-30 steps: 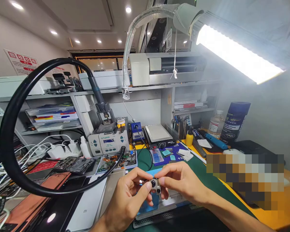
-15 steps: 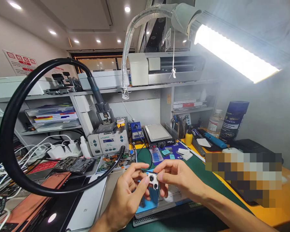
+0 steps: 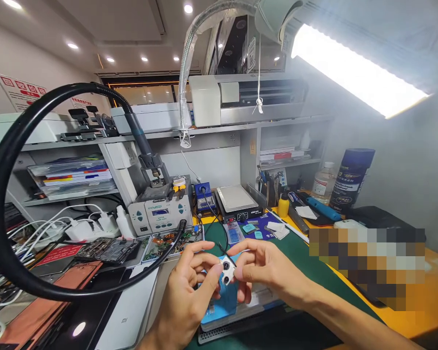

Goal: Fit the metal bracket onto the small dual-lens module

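Between my hands is a small silver camera module [image 3: 227, 270] with two round black lenses, tilted a little. My left hand [image 3: 193, 287] pinches its left edge with thumb and fingers. On its right edge, the thumb and index finger of my right hand [image 3: 259, 267] close in a pinch. A thin dark strip [image 3: 222, 250] shows by the right index fingertip; I cannot tell what it belongs to. Below the hands lies a flat blue piece [image 3: 224, 304] on a pale, partly hidden stack.
Left stand a hot air station [image 3: 164, 214] with a looping black hose [image 3: 0, 160], a tray of circuit parts [image 3: 173, 240] and phone panels [image 3: 127, 311]. Behind are a soldering iron stand [image 3: 205, 199] and a hot plate [image 3: 239, 199]. A spray can [image 3: 352, 180] stands right, beside a blurred patch.
The camera module has turned slightly, its lower end now further left. Both hands keep hold of it. The whole view has shifted a little.
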Demonstrator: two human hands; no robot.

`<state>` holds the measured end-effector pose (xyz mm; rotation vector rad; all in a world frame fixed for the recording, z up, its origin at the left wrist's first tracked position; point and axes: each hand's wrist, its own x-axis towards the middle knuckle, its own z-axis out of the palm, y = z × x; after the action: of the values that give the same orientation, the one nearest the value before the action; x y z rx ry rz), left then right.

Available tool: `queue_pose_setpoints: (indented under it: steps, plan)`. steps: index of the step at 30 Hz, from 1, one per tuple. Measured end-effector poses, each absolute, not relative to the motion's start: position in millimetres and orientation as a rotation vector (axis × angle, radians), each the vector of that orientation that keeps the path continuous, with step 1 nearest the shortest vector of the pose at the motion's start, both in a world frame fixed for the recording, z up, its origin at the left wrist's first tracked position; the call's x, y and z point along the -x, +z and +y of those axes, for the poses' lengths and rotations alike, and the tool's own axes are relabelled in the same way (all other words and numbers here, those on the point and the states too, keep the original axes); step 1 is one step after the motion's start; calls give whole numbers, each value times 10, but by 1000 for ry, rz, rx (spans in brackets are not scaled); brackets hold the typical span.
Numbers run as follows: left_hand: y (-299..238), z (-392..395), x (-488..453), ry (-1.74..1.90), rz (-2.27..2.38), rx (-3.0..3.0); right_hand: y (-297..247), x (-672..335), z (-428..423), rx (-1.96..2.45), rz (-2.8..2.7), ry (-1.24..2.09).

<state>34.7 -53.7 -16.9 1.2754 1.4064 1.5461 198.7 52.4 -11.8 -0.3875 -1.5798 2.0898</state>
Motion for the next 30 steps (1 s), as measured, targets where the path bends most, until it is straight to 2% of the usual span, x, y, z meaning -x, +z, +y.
queue_pose_setpoints:
  steps: [10, 19, 30]
  plan:
    - [-126, -561, -337, 1434, 1301, -1244, -149, -1939, 549, 454, -1471, 2313]
    - [-125, -540, -438, 1478, 1344, -1233, -155, -1948, 569, 419, -1422, 2335]
    - [-175, -550, -302, 1362, 1127, -1238, -83, -2002, 518, 330, -1537, 2371]
